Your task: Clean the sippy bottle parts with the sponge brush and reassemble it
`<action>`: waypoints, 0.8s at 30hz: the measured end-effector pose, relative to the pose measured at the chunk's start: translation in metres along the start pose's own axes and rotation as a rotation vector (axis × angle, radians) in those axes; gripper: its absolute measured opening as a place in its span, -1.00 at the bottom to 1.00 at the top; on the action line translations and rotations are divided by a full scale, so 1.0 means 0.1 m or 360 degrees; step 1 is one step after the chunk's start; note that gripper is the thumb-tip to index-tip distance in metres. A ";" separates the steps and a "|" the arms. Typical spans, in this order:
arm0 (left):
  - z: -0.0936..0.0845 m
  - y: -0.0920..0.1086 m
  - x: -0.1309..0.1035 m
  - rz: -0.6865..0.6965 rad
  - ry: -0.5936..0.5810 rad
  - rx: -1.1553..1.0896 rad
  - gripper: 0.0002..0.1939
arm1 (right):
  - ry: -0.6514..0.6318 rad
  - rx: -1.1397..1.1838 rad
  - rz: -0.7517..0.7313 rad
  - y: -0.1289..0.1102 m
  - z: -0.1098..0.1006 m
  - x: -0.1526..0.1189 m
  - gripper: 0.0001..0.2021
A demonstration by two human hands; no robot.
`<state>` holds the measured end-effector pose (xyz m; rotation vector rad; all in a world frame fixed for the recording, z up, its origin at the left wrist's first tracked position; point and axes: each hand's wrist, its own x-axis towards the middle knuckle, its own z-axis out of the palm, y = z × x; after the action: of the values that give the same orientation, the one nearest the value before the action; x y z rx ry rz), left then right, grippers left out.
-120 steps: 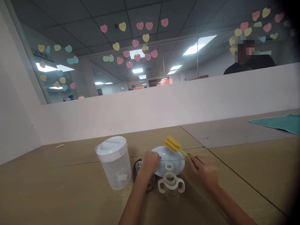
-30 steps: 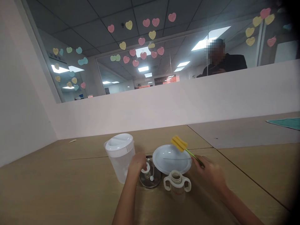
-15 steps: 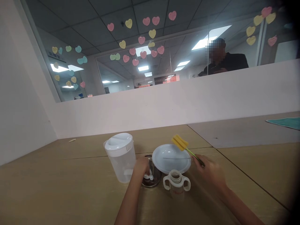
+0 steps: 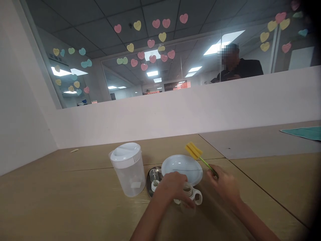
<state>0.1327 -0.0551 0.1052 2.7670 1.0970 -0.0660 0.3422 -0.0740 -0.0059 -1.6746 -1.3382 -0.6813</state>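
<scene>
My right hand point(image 4: 225, 184) is closed on the green handle of a sponge bottle brush point(image 4: 194, 150), its yellow head pointing up and left past the bowl. My left hand point(image 4: 175, 187) reaches over the left side of a clear training cup point(image 4: 197, 198) with white handles, thumb and fingers apart on either side of it. Whether the fingers press on the cup is hard to tell. Behind both hands lies a white bowl point(image 4: 173, 164) with a thin dark line across it. A small clear bottle point(image 4: 154, 174) with a white part lies on a metal tray point(image 4: 148, 188), partly covered by my left hand.
A lidded translucent pitcher point(image 4: 127, 174) stands left of the tray. At the far right is a teal cloth point(image 4: 303, 132). A low white wall point(image 4: 155, 117) borders the table, with glass above bearing heart notes. Behind the glass is a person point(image 4: 248, 70) in dark clothing.
My left hand has left the bottle on the tray and moved right to the training cup, uncovering the bottle. My right hand keeps the brush in nearly the same place.
</scene>
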 end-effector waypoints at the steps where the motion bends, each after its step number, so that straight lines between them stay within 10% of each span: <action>1: 0.05 0.05 0.03 -0.0014 -0.0026 0.0100 -0.42 | -0.0009 0.0019 0.0014 0.00 -0.01 0.00 -0.67; 9: 0.03 0.06 0.03 0.0101 -0.0099 0.0054 -0.50 | -0.0197 0.0402 0.0278 -0.10 -0.09 0.15 -0.62; 17: -0.42 -0.20 -0.19 0.0340 0.0099 -0.1402 -0.43 | -0.0140 0.1052 0.0393 -0.36 -0.44 0.86 -0.63; 24: -0.24 -0.38 0.14 0.0119 0.0972 -0.2084 -0.47 | -0.0437 0.1432 0.0464 -0.51 -0.81 1.12 -0.57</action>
<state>0.1164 -0.0138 0.1224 1.5957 0.6721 1.1176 0.3313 -0.0876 0.1400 -1.1793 -1.2642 0.3199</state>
